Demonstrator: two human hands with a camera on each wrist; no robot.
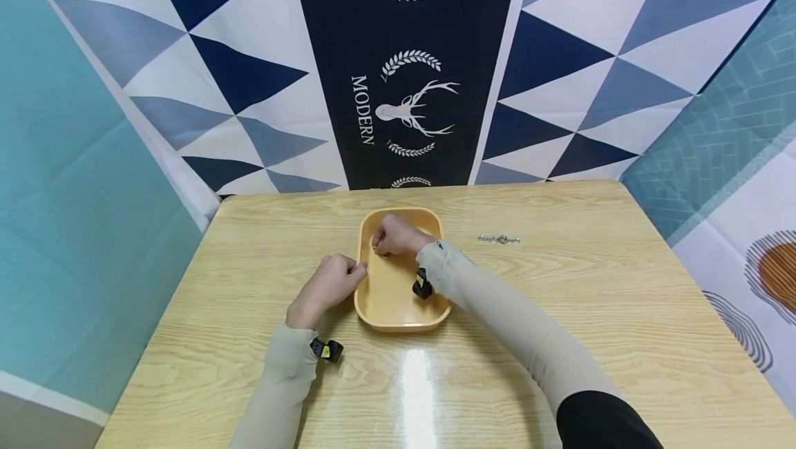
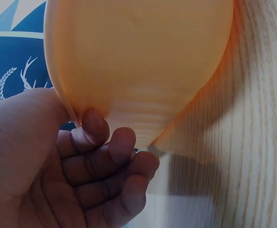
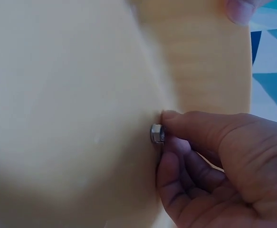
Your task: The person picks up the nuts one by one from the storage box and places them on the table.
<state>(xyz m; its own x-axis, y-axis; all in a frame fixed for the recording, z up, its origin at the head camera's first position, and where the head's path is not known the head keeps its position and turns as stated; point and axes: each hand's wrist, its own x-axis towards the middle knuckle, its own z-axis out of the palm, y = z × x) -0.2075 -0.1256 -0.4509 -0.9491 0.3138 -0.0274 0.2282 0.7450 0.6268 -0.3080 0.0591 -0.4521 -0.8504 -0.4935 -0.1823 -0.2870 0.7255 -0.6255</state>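
Observation:
A yellow-orange plastic tray (image 1: 403,307) stands on the table. At its left side my left hand (image 1: 329,280) pinches the rim; the left wrist view shows the thumb and curled fingers (image 2: 121,142) at the tray's edge. Inside the tray, near the left wall, is my right hand (image 1: 399,233). Its thumb and fingertips pinch a small silver hex nut (image 3: 157,134) close to the tray floor. Something small and metallic also shows under that hand in the head view, too small to make out.
To the right of the tray, several small silver metal pieces (image 1: 499,239) lie in a row on the wooden table (image 1: 560,283). A patterned cloth (image 1: 410,90) hangs behind the table's back edge, and a teal panel (image 1: 81,159) borders the left side.

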